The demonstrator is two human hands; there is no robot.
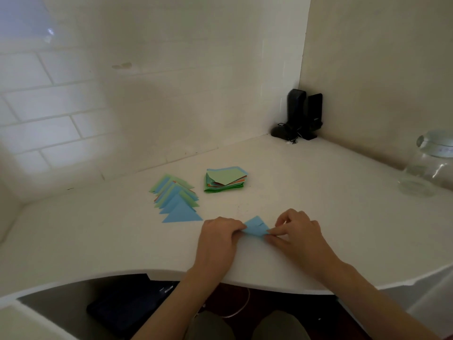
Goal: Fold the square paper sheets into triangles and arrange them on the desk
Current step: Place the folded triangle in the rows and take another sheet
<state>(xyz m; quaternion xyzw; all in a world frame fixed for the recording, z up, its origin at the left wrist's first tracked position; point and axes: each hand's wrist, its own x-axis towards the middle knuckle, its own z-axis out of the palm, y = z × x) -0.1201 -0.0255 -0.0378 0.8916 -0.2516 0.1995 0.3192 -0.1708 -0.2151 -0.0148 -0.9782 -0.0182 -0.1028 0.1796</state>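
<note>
Two hands, the left hand (220, 235) and the right hand (297, 231), pinch a small blue paper (256, 228) at its ends on the white desk (318, 192), near a row of folded triangles (177, 201) and a paper stack (225, 180).

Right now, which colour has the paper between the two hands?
Light blue; the paper shows best in the head view.
</note>
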